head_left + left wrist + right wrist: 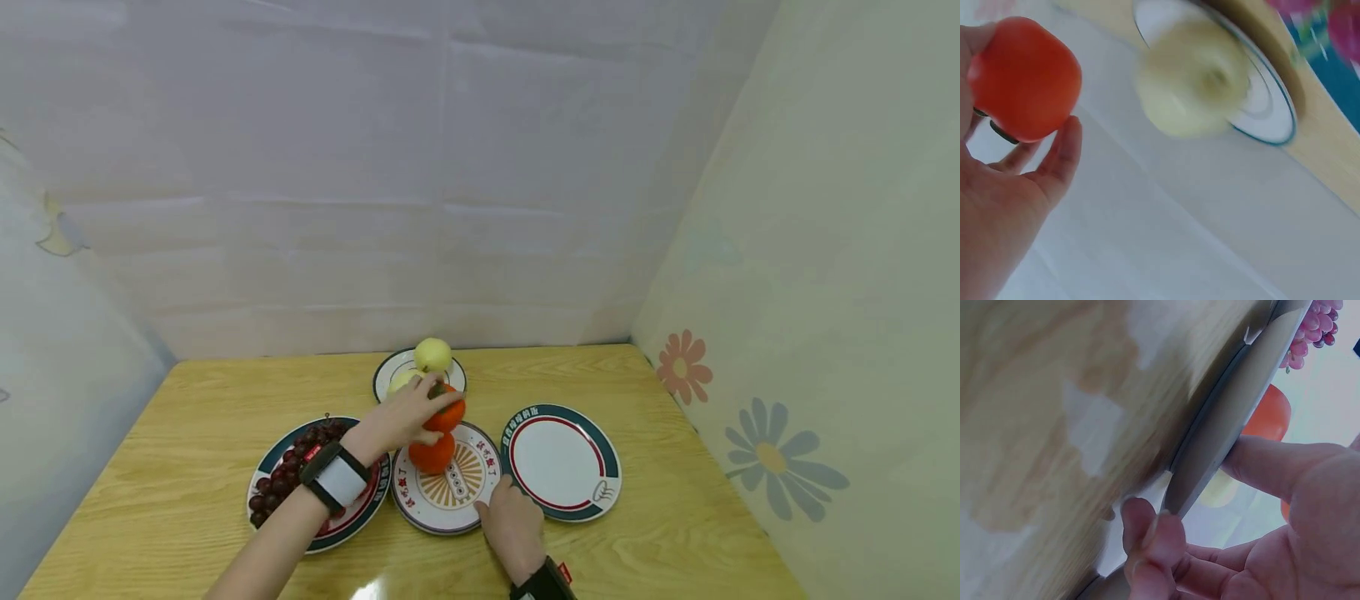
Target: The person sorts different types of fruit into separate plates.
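My left hand [401,417] holds an orange persimmon [1029,78] between thumb and fingers, its dark leafy cap facing the palm in the left wrist view. In the head view this persimmon is above the back of the middle white plate [472,500], which has a sunburst print. A second persimmon [429,457] sits on that plate. At the plate's front right edge, my right hand [513,525] pinches the rim; the thumb [1260,462] lies over the edge and the other fingers [1154,540] curl near the underside.
On the left, a green-rimmed plate [322,546] bears dark red grapes [281,479]. Behind, a small white plate [384,375] carries two round pale yellow-green fruits [432,355]. A green-rimmed plate [558,462] stands at right. Cloth-covered walls [450,275] border the wooden table [187,417].
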`<action>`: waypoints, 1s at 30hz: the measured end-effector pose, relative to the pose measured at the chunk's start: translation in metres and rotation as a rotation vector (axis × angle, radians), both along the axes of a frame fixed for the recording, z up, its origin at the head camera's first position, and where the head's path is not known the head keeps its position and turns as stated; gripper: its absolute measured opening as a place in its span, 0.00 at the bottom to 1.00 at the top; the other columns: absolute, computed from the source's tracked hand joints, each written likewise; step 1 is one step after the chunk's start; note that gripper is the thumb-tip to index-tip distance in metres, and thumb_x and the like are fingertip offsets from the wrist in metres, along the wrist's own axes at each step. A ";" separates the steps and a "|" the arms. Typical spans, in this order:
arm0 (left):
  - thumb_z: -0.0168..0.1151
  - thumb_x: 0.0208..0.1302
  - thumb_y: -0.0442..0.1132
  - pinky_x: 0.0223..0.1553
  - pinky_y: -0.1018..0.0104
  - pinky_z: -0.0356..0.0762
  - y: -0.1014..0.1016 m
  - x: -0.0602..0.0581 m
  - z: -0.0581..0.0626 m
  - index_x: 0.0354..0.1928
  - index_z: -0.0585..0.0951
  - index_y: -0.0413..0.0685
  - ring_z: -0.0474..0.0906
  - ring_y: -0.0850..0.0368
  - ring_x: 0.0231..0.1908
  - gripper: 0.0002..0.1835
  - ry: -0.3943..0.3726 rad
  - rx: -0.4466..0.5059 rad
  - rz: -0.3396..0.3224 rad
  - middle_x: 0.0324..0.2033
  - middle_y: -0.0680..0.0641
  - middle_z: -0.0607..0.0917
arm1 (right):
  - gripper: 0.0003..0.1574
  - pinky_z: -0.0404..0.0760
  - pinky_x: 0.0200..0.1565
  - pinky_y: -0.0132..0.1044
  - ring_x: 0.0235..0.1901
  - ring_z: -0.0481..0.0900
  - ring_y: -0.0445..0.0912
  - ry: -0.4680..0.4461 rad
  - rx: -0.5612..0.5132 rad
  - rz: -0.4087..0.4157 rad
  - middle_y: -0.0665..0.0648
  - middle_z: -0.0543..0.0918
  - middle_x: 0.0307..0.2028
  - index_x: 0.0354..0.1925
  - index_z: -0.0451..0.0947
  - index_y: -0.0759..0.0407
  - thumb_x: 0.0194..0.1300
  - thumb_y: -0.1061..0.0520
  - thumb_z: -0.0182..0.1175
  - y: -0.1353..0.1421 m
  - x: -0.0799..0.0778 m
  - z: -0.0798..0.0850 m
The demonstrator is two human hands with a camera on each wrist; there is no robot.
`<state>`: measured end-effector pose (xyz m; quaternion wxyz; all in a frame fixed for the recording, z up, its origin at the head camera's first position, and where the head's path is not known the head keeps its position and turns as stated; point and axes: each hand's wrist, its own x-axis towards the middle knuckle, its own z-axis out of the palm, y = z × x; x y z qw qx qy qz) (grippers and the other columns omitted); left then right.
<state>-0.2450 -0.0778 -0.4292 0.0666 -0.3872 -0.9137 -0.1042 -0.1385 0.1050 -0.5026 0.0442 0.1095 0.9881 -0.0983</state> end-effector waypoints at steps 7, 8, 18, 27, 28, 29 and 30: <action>0.72 0.45 0.55 0.54 0.51 0.73 0.017 0.031 -0.019 0.62 0.68 0.67 0.67 0.46 0.55 0.39 0.115 -0.221 -0.148 0.60 0.42 0.65 | 0.30 0.76 0.22 0.44 0.21 0.78 0.52 0.029 0.005 0.013 0.61 0.78 0.22 0.33 0.72 0.66 0.50 0.41 0.68 0.003 -0.001 -0.002; 0.72 0.44 0.55 0.55 0.51 0.73 0.019 0.033 -0.022 0.62 0.68 0.67 0.66 0.46 0.56 0.39 0.128 -0.236 -0.164 0.61 0.42 0.65 | 0.30 0.75 0.21 0.44 0.20 0.77 0.52 0.032 0.006 0.012 0.61 0.78 0.22 0.33 0.72 0.66 0.50 0.41 0.68 0.003 -0.001 -0.002; 0.65 0.52 0.57 0.56 0.55 0.74 0.033 0.047 -0.043 0.60 0.69 0.73 0.71 0.50 0.56 0.31 0.257 -0.355 -0.286 0.59 0.46 0.71 | 0.26 0.77 0.21 0.44 0.20 0.78 0.51 0.048 -0.001 0.015 0.60 0.78 0.21 0.32 0.72 0.65 0.52 0.44 0.67 0.005 -0.001 -0.002; 0.68 0.50 0.55 0.61 0.50 0.69 0.034 0.052 -0.050 0.59 0.70 0.75 0.72 0.51 0.56 0.31 0.221 -0.392 -0.283 0.59 0.48 0.72 | 0.25 0.77 0.21 0.45 0.20 0.78 0.52 0.052 -0.017 0.025 0.61 0.79 0.21 0.33 0.72 0.67 0.54 0.46 0.66 0.006 0.000 -0.002; 0.68 0.50 0.55 0.61 0.49 0.69 0.034 0.052 -0.050 0.59 0.70 0.75 0.72 0.51 0.56 0.31 0.209 -0.396 -0.279 0.59 0.48 0.72 | 0.25 0.78 0.22 0.45 0.20 0.78 0.52 0.040 -0.020 0.025 0.61 0.79 0.21 0.33 0.72 0.67 0.54 0.46 0.66 0.006 0.000 -0.002; 0.69 0.49 0.55 0.60 0.49 0.69 0.034 0.052 -0.049 0.59 0.70 0.75 0.72 0.51 0.56 0.32 0.193 -0.398 -0.274 0.59 0.48 0.72 | 0.25 0.78 0.22 0.46 0.20 0.78 0.52 0.039 -0.022 0.028 0.61 0.79 0.21 0.33 0.72 0.67 0.53 0.46 0.66 0.007 0.000 -0.002; 0.69 0.49 0.55 0.60 0.48 0.69 0.034 0.052 -0.048 0.59 0.70 0.75 0.72 0.51 0.56 0.32 0.170 -0.398 -0.268 0.60 0.48 0.71 | 0.25 0.78 0.22 0.46 0.20 0.78 0.52 0.038 -0.022 0.032 0.61 0.79 0.21 0.33 0.72 0.67 0.53 0.46 0.66 0.007 0.000 -0.003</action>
